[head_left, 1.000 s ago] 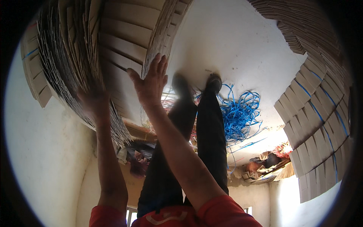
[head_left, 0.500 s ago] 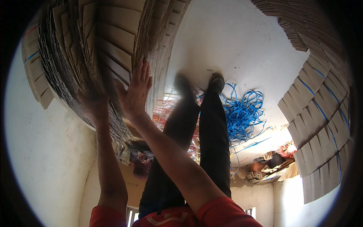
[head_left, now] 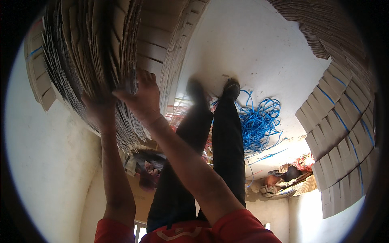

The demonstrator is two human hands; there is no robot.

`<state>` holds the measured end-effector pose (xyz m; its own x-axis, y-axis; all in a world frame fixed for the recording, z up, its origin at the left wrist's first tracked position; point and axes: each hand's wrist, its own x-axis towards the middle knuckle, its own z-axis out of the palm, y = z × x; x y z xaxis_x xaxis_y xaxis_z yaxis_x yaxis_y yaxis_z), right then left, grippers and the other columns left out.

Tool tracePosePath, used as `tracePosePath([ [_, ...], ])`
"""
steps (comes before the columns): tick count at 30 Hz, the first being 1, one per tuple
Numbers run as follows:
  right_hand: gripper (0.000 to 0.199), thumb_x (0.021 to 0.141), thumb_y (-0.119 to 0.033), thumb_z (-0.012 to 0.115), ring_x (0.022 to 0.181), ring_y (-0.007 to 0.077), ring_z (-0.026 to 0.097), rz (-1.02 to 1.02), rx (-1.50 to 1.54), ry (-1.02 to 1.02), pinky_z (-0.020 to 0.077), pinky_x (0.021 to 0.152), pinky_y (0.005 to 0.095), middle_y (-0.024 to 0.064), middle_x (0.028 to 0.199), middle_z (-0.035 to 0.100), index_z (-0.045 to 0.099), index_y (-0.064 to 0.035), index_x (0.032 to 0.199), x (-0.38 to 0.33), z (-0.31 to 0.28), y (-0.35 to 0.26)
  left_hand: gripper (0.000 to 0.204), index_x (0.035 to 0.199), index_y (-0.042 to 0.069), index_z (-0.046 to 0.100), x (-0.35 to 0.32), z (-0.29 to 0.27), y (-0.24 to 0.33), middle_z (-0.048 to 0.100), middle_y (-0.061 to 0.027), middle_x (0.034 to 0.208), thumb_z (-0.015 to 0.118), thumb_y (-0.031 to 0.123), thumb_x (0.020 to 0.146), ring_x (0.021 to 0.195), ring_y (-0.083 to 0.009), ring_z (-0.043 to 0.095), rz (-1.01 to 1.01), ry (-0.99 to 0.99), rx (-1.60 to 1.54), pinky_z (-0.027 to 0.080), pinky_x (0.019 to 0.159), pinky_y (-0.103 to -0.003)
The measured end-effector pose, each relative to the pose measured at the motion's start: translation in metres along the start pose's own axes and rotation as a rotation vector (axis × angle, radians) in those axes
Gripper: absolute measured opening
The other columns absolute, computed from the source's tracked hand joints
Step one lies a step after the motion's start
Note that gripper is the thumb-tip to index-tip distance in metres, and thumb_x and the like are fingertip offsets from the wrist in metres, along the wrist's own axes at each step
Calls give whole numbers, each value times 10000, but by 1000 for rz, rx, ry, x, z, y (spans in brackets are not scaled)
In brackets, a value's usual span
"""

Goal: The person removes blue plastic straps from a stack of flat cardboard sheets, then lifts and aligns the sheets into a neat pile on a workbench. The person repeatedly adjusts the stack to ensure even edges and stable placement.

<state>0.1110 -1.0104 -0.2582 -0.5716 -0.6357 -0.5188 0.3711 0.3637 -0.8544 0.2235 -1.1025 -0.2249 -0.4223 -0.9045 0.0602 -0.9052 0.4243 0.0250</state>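
A tall, fanned stack of brown flat cardboard sheets [head_left: 97,48] stands before me on the left, its ragged edges facing me. My right hand [head_left: 142,99] is closed on the lower right edge of these sheets, the thumb on the left and the fingers curled on the right. At the stack's lower middle is my left hand [head_left: 99,109], dim and smeared, its fingers hidden against the sheet edges. More layered cardboard [head_left: 156,38] lies just right of and behind the gripped sheets.
A tangle of blue plastic strapping [head_left: 261,123] lies on the pale floor [head_left: 243,44] right of my legs. Bundled cardboard [head_left: 344,129] with blue straps stacks up at the right. Mixed scraps [head_left: 289,178] lie by the back wall, and a whitish wall [head_left: 44,162] rises at left.
My right hand has gone from lying flat with fingers stretched to curling round the sheet edges. A thick section of sheets has shifted right, covering more of the cardboard behind.
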Motion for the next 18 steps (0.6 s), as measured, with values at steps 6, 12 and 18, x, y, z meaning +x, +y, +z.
tracePosePath([
  [6,963,631,-395,830,1335,359,369,-203,-574,50,354,1066,454,240,1389,436,375,-10,1387,-19,-6,-13,845,1328,70,398,0,3,-25,684,-186,912,790,373,643,774,-374,681,-61,8,-81,547,640,-448],
  [12,1334,580,-277,897,1316,329,417,114,530,68,372,1076,405,255,1399,431,-35,-48,1506,-15,37,36,807,1346,86,392,-2,-10,-7,687,-175,928,763,347,679,767,-380,679,-50,-86,98,547,646,-451],
  [18,1050,571,-160,859,1191,279,534,143,777,-209,421,1009,340,188,1289,541,288,9,1435,-11,51,45,784,1350,100,394,-8,-11,-4,664,-196,1044,769,344,705,925,-410,645,-83,-179,102,527,741,-466],
])
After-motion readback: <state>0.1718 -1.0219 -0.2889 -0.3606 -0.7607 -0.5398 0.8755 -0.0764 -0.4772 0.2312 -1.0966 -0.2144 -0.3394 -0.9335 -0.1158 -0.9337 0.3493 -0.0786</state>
